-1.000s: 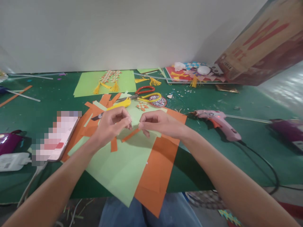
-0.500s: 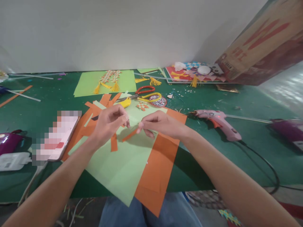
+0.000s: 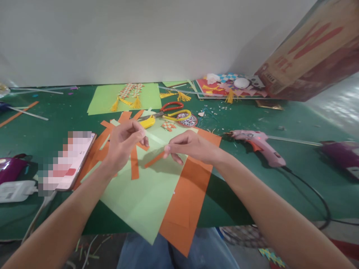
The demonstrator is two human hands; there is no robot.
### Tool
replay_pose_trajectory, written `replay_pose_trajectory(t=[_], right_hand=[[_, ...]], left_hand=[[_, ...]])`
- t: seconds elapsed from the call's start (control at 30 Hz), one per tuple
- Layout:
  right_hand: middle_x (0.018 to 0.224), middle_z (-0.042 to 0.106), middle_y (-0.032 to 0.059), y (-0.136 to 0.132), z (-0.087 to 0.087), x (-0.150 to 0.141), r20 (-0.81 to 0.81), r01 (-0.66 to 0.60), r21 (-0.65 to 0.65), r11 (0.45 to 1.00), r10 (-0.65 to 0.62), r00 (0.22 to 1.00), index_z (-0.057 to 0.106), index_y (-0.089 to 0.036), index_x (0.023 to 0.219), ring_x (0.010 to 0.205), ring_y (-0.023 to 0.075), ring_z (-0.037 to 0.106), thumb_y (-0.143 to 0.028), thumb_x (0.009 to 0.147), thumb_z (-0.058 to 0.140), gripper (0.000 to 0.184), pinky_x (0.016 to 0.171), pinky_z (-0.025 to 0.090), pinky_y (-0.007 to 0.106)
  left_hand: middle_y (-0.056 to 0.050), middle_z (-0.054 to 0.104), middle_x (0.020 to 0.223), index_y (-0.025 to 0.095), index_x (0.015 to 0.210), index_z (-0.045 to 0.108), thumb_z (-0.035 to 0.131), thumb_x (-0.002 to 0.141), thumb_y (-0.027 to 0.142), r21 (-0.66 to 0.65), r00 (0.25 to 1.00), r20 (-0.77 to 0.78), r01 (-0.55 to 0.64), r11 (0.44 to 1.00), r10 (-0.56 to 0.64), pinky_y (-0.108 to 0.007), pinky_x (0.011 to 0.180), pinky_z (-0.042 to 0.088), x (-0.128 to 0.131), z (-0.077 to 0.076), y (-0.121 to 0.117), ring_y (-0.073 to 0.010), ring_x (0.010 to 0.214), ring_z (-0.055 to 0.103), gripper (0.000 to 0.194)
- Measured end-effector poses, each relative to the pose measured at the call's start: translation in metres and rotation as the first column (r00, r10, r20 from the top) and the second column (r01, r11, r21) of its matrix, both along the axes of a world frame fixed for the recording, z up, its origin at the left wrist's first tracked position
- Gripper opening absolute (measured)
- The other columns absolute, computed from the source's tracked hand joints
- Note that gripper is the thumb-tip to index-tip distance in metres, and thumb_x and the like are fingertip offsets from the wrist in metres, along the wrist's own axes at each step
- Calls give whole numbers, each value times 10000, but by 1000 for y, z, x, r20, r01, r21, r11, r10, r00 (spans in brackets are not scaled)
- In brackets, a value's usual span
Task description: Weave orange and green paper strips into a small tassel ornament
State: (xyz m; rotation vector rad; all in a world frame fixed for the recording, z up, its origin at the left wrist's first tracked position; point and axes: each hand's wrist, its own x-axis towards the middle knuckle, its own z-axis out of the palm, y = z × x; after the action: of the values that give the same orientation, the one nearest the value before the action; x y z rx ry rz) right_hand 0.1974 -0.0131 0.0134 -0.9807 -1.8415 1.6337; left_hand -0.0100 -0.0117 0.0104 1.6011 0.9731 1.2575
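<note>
My right hand (image 3: 190,146) pinches one end of a narrow orange paper strip (image 3: 154,160) that slants down to the left over a light green paper sheet (image 3: 146,194). My left hand (image 3: 125,141) hovers a little to the left with its fingers curled and pinched on the end of a pale green strip (image 3: 155,138) that runs toward the right hand. An orange sheet (image 3: 187,201) lies under the green one. Loose orange strips (image 3: 134,164) lie below the left hand.
A phone (image 3: 70,160) lies at the left, scissors (image 3: 171,111) with red and yellow handles behind the hands, a pink glue gun (image 3: 260,145) with its cord at the right. Woven paper pieces (image 3: 129,93) on a green sheet sit further back. A cardboard box (image 3: 311,52) stands at the far right.
My left hand has drawn away to the left and slightly up, widening the gap between the hands. My right hand has kept the orange strip almost still.
</note>
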Motion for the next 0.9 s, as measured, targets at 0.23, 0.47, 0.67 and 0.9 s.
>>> replay_pose_trajectory(t=[0.23,0.47,0.67,0.9], right_hand=[[476,560,-39,3,0,5,-26,-10,-1,1000,10,1000,701,-167,679,474,77,479,-478,775,654,329,554,390,240],[459,563,-28,4,1,8,-21,19,-9,1000,-19,1000,689,-160,632,469,82,500,-471,768,667,340,560,405,245],[414,529,-37,5,3,6,-3,56,5,998,-56,998,643,-171,526,414,69,463,-476,741,683,375,512,366,242],[406,513,-39,6,1,7,11,107,49,993,-107,994,633,-181,533,424,78,455,-551,727,668,420,560,381,260]], left_hand=[[37,462,503,230,619,531,588,735,212,-21,996,60,-62,998,63,-287,550,498,-1,1,4,-129,504,537,130],[37,469,509,228,608,541,595,740,172,22,993,99,-74,997,71,-280,533,479,-1,3,2,-123,499,525,153],[35,476,517,231,608,539,579,746,185,32,992,84,-99,995,96,-292,552,483,-1,2,2,-126,504,520,151],[39,460,517,231,624,522,580,762,215,57,991,50,-129,990,126,-296,559,500,-2,3,2,-127,500,530,151]])
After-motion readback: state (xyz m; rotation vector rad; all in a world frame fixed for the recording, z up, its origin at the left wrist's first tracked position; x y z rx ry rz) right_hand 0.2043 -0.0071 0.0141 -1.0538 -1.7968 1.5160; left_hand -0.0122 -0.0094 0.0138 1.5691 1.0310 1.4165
